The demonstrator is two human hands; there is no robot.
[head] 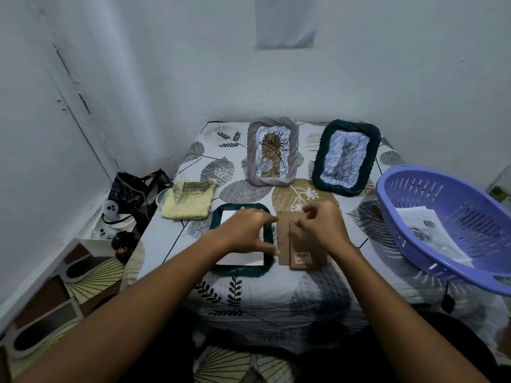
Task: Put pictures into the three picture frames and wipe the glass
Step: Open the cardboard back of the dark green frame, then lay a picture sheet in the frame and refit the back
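A dark green frame (237,270) lies face down near the table's front, with a white sheet (240,258) resting in its opening. My left hand (246,230) is spread flat over that sheet, fingers apart. Just to the right lies the brown cardboard backing board (300,258) with its stand flap. My right hand (322,226) hovers on the board's upper part, fingers curled at the flap; whether it grips it is unclear. Two frames holding pictures lie at the back: a grey frame (272,152) and a second dark green frame (345,158).
A yellow knitted cloth (189,199) lies at the left of the table. A purple plastic basket (448,222) with paper pictures inside overhangs the right edge. Bags and small items stand on the floor at the left. Walls close off the back and left.
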